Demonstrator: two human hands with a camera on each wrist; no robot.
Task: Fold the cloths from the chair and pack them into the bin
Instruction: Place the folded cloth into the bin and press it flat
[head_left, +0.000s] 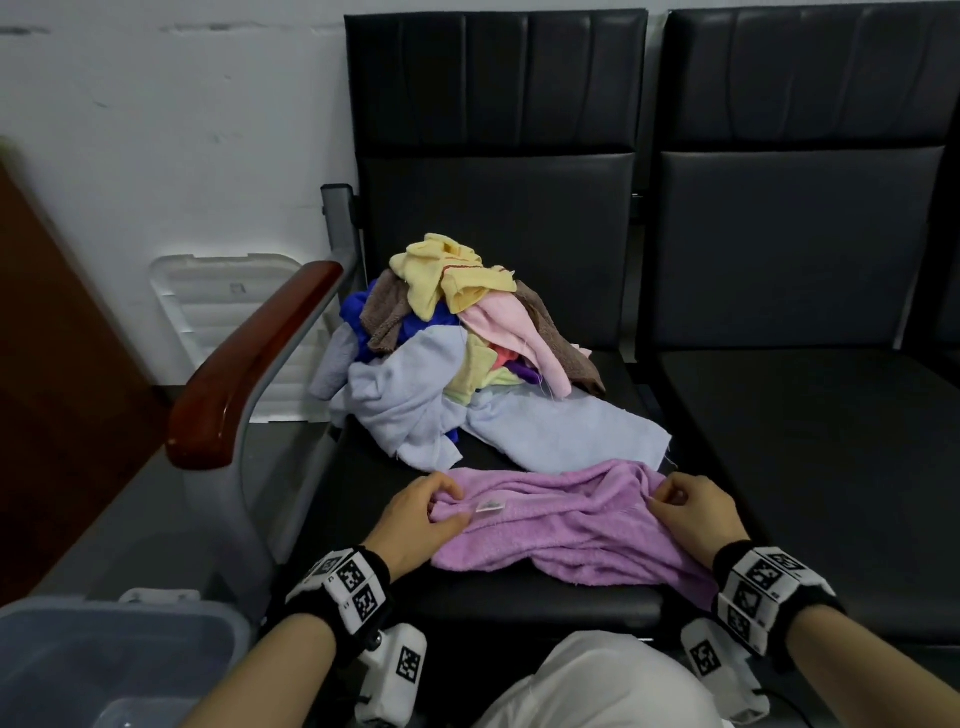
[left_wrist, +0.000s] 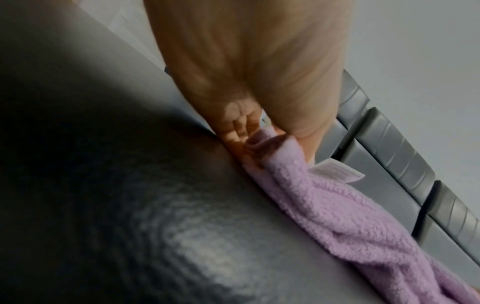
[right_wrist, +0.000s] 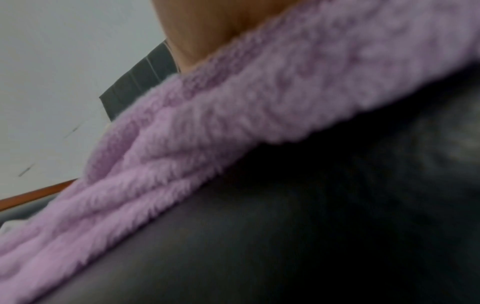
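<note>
Crumpled lilac terry cloth (head_left: 566, 525) spread on black padded chair seat (head_left: 779, 441), pinched at left end by left hand (head_left: 421, 512), at right end by right hand (head_left: 693, 512), heaped mixed-colour cloths (head_left: 457, 343) behind.

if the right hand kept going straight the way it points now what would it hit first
The right hand grips the purple cloth and points toward the chair back, slightly leftward. Beyond the purple cloth, it would probably meet the light blue cloth at the pile's near edge first, though depth is hard to judge.

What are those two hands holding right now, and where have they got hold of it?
Both hold the purple cloth lying on the chair seat: the left hand pinches its left end near the white label, the right hand its right end.
</note>
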